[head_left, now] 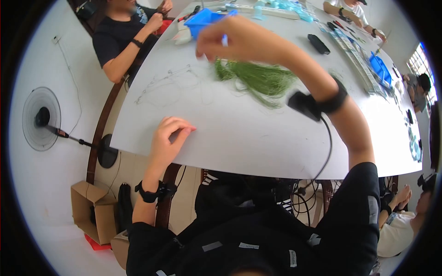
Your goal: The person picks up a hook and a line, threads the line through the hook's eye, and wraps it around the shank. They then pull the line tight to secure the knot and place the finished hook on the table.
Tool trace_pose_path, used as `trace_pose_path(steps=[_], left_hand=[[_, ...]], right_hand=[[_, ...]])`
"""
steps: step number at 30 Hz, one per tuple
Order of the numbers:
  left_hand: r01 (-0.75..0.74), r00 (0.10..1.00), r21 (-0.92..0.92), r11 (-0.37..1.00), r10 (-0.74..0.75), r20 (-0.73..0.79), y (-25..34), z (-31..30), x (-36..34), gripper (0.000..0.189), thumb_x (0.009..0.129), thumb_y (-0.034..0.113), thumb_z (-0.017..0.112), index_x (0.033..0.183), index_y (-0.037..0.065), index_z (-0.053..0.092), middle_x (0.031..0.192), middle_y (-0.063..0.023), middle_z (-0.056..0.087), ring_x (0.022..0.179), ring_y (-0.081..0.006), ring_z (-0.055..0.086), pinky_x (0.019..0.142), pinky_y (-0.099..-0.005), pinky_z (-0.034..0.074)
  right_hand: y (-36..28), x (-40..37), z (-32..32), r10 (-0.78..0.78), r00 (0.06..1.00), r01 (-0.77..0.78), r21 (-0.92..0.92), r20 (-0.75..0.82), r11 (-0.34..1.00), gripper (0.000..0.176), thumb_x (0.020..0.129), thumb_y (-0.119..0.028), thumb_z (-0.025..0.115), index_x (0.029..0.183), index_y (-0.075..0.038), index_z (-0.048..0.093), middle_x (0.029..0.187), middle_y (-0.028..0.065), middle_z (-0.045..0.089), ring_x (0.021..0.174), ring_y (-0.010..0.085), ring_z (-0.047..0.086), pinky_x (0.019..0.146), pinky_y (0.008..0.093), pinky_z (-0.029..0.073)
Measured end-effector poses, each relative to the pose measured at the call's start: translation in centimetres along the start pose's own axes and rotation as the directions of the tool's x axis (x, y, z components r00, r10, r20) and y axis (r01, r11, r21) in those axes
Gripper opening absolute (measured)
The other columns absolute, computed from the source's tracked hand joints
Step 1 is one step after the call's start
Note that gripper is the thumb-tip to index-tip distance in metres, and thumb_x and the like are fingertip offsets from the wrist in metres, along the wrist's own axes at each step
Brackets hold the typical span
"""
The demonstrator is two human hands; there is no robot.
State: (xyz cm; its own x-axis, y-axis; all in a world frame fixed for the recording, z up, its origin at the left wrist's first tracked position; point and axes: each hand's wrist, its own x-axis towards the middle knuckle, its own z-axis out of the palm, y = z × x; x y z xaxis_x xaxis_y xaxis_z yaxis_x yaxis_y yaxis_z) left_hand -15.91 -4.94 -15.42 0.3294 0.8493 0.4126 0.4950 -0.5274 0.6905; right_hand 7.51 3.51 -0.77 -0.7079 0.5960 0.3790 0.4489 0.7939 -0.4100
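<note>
Right hand (230, 39) is up over the far side of the table (239, 152), blurred, fingers curled in toward the thumb; can't tell if a strand is in the grip. Green strand bundle (264, 78) lies on the table just below and to the right of that hand in view; contact not clear. Left hand (172, 135) is by the near edge, fingers half curled, thumb close to the index tip. Too small to tell if it pinches a thread; nothing bulky in it. Loose thin strands (172, 71) spread across the table beyond the left hand, left of the right one. Blue bin (195, 23) sits behind the right hand, partly hidden by it. Handling, my read: bundle is very light, limp, fine-stranded, maybe slick, prone to tangling, and single strands could snap or kink if yanked. Best hold is a fingertip pinch at the gathered end nearest the right hand, one strand at a time; grabbing the splayed middle would likely drag neighbours along. Cable (330, 147) from the right wrist device (304, 105) hangs nearer the body, clear of the strands.
</note>
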Motion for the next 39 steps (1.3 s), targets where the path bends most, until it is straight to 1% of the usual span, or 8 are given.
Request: trace_pose_path(steps=[2,5,11,16,29,32,35,39], left_hand=[[0.035,0.999,-0.018,0.999,-0.034,0.043,0.1,-0.1,0.6,0.008,0.081,0.005,0.058,0.078,0.004,0.065,0.081,-0.0031,0.062,0.08,-0.0157,0.053,0.068,-0.0266,0.043],[0.095,0.99,-0.041,0.995,-0.09,0.112,1.1,-0.2,1.4,0.008,0.081,0.006,0.058,0.078,0.003,0.065,0.081,-0.003,0.062,0.077,-0.0144,0.054,0.065,-0.0257,0.042],[-0.071,0.971,-0.038,0.997,0.078,0.227,4.7,0.9,5.0,0.009,0.082,0.008,0.058,0.079,0.003,0.065,0.079,-0.004,0.061,0.071,-0.0148,0.055,0.061,-0.0257,0.042],[-0.165,0.921,-0.074,0.983,0.181,0.344,7.0,2.8,7.7,0.009,0.082,0.006,0.058,0.079,0.003,0.065,0.079,-0.0043,0.061,0.071,-0.0131,0.054,0.061,-0.0239,0.041],[-0.092,0.939,-0.022,0.996,0.094,0.331,4.2,4.1,16.2,0.016,0.082,0.008,0.056,0.096,0.002,0.063,0.09,-0.0036,0.062,0.076,-0.0112,0.056,0.068,-0.0253,0.044],[-0.132,0.916,-0.089,0.987,0.156,0.369,1.6,4.9,17.6,0.014,0.08,0.007,0.059,0.093,0.004,0.064,0.086,-0.0042,0.064,0.076,-0.0133,0.058,0.071,-0.0264,0.046],[-0.065,0.847,-0.132,0.989,0.124,0.517,0.8,5.4,18.6,0.015,0.078,0.006,0.06,0.093,0.004,0.065,0.089,-0.0044,0.065,0.081,-0.0133,0.059,0.075,-0.0269,0.046],[-0.08,0.778,-0.204,0.976,0.189,0.599,-0.2,6.8,18.6,0.016,0.08,0.008,0.058,0.094,0.003,0.065,0.092,-0.0045,0.064,0.087,-0.0136,0.058,0.08,-0.0277,0.045]], right_hand=[[-2.9,-4.9,-1.2,-0.1,0.995,0.099,0.068,0.009,0.993,0.01,0.078,-0.008,0.056,0.084,-0.006,0.064,0.069,0.0035,0.063,0.061,0.0152,0.059,0.056,0.0262,0.047],[-6.2,-11.3,-2.1,-0.547,0.822,0.431,-0.455,-0.157,0.779,0.006,0.076,-0.007,0.06,0.081,-0.009,0.062,0.068,0.0017,0.057,0.054,0.0139,0.052,0.043,0.0241,0.036],[-12.3,-19.1,-5.2,-0.857,0.398,0.273,-0.85,-0.327,0.451,0.018,0.091,-0.027,0.039,0.083,-0.016,0.05,0.067,0.0016,0.048,0.055,0.0147,0.044,0.044,0.0258,0.031],[-16.6,-20.2,-4.4,-0.562,0.763,0.006,-0.866,-0.319,0.499,0.025,0.096,-0.03,0.025,0.108,-0.014,0.04,0.085,0.0077,0.051,0.076,0.0188,0.052,0.041,0.0261,0.039],[-12.5,-18.9,-5.4,-0.408,0.782,0.163,-0.478,-0.47,0.863,0.02,0.089,-0.024,0.043,0.088,-0.006,0.05,0.072,0.0046,0.053,0.052,0.0142,0.042,0.044,0.0271,0.03],[-6.8,-14.0,-3.0,-0.052,0.724,-0.029,-0.106,-0.688,0.994,0.021,0.088,-0.008,0.045,0.098,0.001,0.062,0.077,0.005,0.062,0.051,0.0085,0.048,0.046,0.022,0.036],[-2.7,-10.3,-1.3,0.501,0.852,-0.503,0.031,-0.155,0.864,0.014,0.083,-0.017,0.058,0.086,-0.005,0.065,0.064,0.0055,0.061,0.053,0.0099,0.054,0.045,0.0243,0.037],[1.5,-11.2,4.3,0.513,0.858,-0.483,-0.276,0.041,0.831,0.02,0.078,-0.023,0.062,0.074,-0.003,0.063,0.065,0.0112,0.062,0.06,0.0263,0.06,0.054,0.0373,0.045]])
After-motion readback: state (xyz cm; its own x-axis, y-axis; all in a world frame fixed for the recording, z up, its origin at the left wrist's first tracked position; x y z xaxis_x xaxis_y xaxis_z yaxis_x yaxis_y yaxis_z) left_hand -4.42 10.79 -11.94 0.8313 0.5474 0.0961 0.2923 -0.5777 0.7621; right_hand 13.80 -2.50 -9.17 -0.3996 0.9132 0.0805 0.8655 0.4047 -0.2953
